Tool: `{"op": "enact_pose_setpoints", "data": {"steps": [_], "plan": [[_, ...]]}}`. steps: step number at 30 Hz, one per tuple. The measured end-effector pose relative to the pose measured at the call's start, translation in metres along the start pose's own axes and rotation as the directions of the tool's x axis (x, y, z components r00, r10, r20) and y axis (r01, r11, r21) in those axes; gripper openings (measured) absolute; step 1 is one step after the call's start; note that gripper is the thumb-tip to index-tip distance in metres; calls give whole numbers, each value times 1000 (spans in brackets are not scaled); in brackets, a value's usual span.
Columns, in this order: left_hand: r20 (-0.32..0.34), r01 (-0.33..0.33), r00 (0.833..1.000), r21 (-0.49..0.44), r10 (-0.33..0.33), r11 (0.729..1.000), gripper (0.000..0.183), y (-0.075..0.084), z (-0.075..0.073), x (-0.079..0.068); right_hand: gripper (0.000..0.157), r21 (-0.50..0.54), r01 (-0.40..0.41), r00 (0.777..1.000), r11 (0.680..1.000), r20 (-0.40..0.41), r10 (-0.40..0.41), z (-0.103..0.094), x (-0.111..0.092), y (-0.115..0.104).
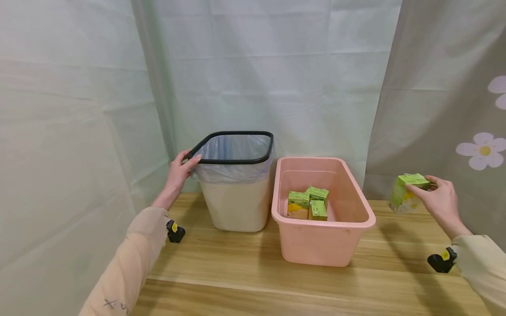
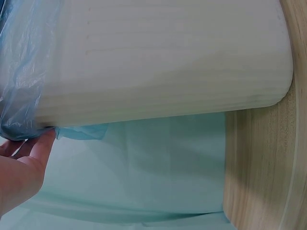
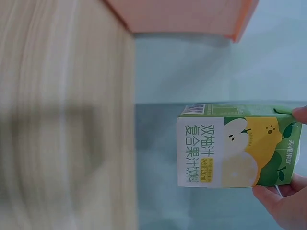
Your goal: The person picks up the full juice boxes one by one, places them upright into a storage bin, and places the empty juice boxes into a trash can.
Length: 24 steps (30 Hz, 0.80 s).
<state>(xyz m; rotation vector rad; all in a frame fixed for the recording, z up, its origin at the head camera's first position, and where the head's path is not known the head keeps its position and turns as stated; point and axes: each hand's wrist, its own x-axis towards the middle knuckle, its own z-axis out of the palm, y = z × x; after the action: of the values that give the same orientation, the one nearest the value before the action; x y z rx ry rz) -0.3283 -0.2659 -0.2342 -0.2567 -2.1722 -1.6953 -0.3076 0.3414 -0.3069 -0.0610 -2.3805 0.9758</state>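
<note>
On the left, my left hand [image 1: 179,173] grips the black rim [image 1: 237,161] of a cream trash can [image 1: 237,204] lined with a translucent bluish bag [image 2: 29,62]. Thumb on top, its other fingers go behind the rim. Far to the right, my right hand [image 1: 442,199] pinches a green and white juice carton [image 3: 230,148] near its top, raised over the table's back right. Fruit pictures show on the carton's side in the right wrist view. Several similar juice cartons [image 1: 298,199] lie inside a pink plastic bin [image 1: 320,243] between the two hands.
The pink bin stands close to the trash can's right side on a wood-grain table [image 1: 221,272]. Pale fabric sheets [image 1: 269,79] hang behind and at the left, and a grey curtain [image 1: 427,109] with white flowers hangs at the right.
</note>
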Motion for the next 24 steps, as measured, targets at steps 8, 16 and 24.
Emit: {"op": "enact_pose_setpoints", "data": {"steps": [8,16,24], "plan": [[-12,-12,1000,17,12,1000,65,-8,-1,4,74,13,28,999,1000,15,-28,-4,3,-30],[-7,3,1000,-2,-3,1000,64,0,1,-1,71,39,91,995,995,26,-92,-8,5,-61],[-18,-13,1000,25,13,1000,66,-12,-1,6,70,91,124,991,988,44,-128,-4,8,-88]]}}
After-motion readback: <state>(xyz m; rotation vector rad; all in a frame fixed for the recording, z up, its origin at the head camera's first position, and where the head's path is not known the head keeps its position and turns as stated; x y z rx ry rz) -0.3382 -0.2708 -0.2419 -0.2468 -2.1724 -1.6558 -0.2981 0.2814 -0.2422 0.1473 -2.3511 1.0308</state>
